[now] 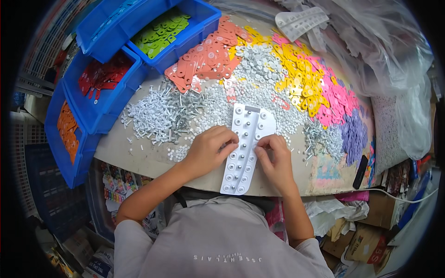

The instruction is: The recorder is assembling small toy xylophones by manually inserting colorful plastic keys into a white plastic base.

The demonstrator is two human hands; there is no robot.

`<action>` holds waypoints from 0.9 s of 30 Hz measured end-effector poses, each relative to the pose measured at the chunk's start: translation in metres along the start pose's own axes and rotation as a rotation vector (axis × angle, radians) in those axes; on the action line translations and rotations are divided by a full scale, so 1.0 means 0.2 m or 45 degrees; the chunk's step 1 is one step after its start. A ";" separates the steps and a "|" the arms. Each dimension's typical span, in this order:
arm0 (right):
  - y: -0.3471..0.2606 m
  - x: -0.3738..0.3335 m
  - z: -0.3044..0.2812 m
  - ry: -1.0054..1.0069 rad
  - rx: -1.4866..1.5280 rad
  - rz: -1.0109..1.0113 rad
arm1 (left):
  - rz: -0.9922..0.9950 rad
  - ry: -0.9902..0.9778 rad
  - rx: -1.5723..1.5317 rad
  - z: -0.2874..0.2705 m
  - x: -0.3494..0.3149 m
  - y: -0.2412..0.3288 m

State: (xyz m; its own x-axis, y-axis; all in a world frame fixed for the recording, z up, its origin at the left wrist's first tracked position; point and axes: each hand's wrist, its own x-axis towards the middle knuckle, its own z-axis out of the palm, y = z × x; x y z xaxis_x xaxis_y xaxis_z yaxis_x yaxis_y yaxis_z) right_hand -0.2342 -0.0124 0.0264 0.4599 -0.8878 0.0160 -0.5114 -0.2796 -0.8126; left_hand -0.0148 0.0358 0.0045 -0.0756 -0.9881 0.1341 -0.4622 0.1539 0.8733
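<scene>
Grey shirt (222, 238); left grip (211, 148), right grip (277, 160), pinched, contents unclear; studded plastic tray (251, 137) between

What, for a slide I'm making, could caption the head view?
Left hand and right hand at a long white plastic tray, before heaps of flat coral tags and flat yellow tags.

The grey shirt (213, 234) and a brown cardboard box (364, 244) bear printed lettering (227, 257)

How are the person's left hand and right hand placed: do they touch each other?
Apart. The head view shows the left hand and the right hand at opposite sides of the white tray, whose surface is visible between their fingertips.
</scene>
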 end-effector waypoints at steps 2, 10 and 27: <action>0.02 -0.01 0.02 0.060 -0.069 -0.073 | 0.215 0.058 0.209 0.00 -0.01 -0.03; 0.08 -0.03 0.09 0.278 -0.435 -0.463 | 0.617 -0.002 0.613 -0.04 0.02 -0.02; 0.22 0.78 -0.04 0.377 -0.548 -0.458 | 0.481 0.226 0.550 -0.01 0.87 -0.29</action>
State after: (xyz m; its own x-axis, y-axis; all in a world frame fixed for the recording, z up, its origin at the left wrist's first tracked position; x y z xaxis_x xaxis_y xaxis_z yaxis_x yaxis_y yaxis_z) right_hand -0.1913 -0.1659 -0.0017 0.4687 -0.7572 0.4550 -0.6366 -0.6466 -0.4203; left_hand 0.0011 -0.1443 -0.0227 -0.1732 -0.8445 0.5067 -0.7521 0.4456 0.4855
